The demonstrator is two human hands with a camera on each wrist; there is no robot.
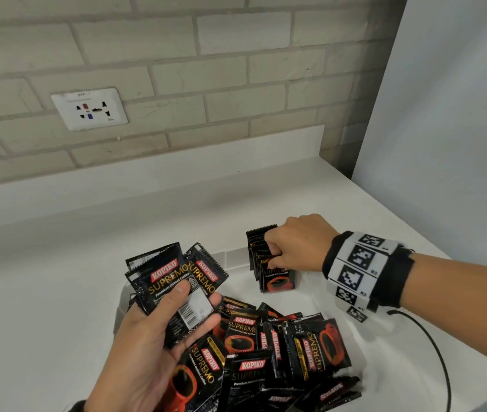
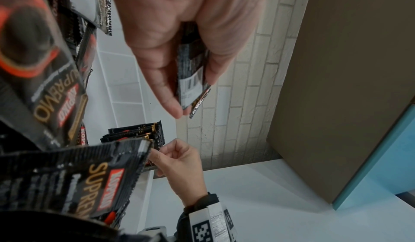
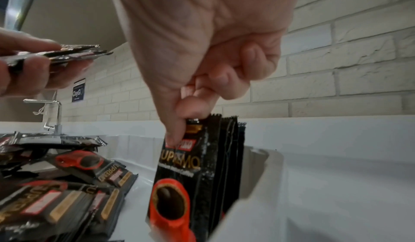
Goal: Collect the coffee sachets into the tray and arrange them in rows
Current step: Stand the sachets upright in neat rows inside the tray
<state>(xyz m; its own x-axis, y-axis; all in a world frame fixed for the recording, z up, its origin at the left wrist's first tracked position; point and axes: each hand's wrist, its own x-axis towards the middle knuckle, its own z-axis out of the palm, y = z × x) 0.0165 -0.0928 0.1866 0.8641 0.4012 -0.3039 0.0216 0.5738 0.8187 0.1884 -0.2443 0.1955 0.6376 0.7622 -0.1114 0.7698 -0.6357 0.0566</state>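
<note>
A white tray (image 1: pixel 236 257) on the counter holds a loose heap of black Kopiko sachets (image 1: pixel 278 349). At its far right corner a short row of sachets (image 1: pixel 261 248) stands upright against the wall of the tray (image 3: pixel 265 171). My right hand (image 1: pixel 278 254) pinches the top of the front upright sachet (image 3: pixel 179 171) between thumb and curled fingers. My left hand (image 1: pixel 177 310) hovers palm up over the tray's left side, thumb pressing a fanned bundle of sachets (image 1: pixel 174 278) against the fingers. The bundle (image 2: pixel 191 72) shows edge-on in the left wrist view.
A brick wall with a power socket (image 1: pixel 89 110) rises behind the white counter (image 1: pixel 58 278). A pale cabinet side (image 1: pixel 444 129) closes the right end. A black cable (image 1: pixel 438 352) runs across the counter near my right wrist. A tap (image 3: pixel 54 114) stands far off to the left.
</note>
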